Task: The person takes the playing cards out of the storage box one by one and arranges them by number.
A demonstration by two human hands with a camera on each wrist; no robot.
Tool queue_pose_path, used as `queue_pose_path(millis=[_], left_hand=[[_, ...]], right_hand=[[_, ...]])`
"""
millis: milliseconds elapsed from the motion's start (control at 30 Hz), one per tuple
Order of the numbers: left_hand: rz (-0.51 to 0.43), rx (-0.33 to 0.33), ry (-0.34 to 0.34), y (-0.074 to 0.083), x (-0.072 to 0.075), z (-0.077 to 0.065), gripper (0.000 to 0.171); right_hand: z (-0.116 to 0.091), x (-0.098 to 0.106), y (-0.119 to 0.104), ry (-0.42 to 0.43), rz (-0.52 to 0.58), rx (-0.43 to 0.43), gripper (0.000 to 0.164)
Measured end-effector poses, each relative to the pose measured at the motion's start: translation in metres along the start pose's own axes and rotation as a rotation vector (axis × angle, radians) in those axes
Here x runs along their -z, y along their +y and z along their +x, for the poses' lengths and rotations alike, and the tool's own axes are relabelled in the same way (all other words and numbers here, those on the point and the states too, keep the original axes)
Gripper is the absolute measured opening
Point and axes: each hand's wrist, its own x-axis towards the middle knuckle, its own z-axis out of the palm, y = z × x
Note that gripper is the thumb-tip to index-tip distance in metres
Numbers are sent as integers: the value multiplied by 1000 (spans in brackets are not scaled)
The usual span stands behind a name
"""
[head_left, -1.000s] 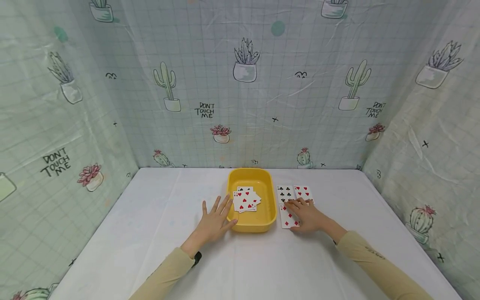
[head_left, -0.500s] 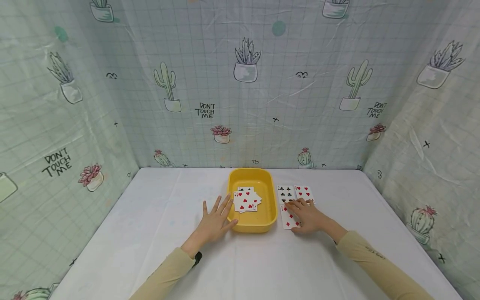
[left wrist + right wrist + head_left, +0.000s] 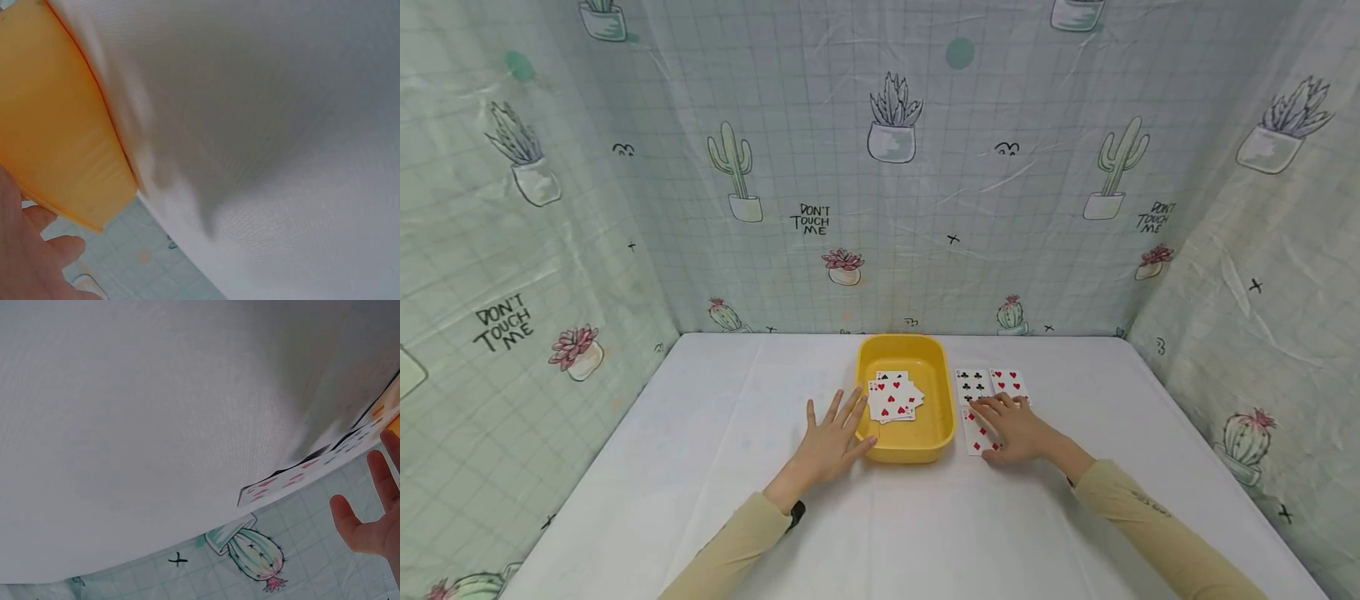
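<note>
My left hand (image 3: 826, 448), fingers spread, lies at the near left edge of a yellow plastic tub (image 3: 904, 456). In the left wrist view its fingers (image 3: 67, 249) stand beside the tub's wall (image 3: 59, 119). Inside the tub is a loose pile of playing cards with a hearts card (image 3: 889, 401) on top. To the right of the tub, my right hand (image 3: 1021, 433) hovers over a diamonds card (image 3: 974, 432), covering part of it. Behind that card lie a clubs card (image 3: 972, 385) and another hearts card (image 3: 1008, 382). The right fingers look relaxed and apart in the right wrist view.
A white cloth (image 3: 880, 533) covers the table. Pale sheets printed with cacti (image 3: 730, 167) form walls at the back and both sides. The table's back edge runs just behind the tub. Beige sleeves (image 3: 1150, 525) cover both forearms, and a dark band (image 3: 796, 515) circles the left wrist.
</note>
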Motion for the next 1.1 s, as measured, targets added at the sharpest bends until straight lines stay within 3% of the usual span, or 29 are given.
queue_pose_path(millis=[233, 667, 833, 1100], left_hand=[[8, 1, 2, 0, 0, 1, 73], [20, 5, -9, 0, 1, 0, 73], [29, 3, 1, 0, 2, 0, 73], [16, 2, -7, 0, 2, 0, 73]], right_hand=[[6, 11, -2, -18, 60, -53, 79], [28, 30, -15, 66, 99, -43, 69], [39, 35, -23, 117, 92, 1, 65], [52, 42, -26, 108, 105, 13, 61]])
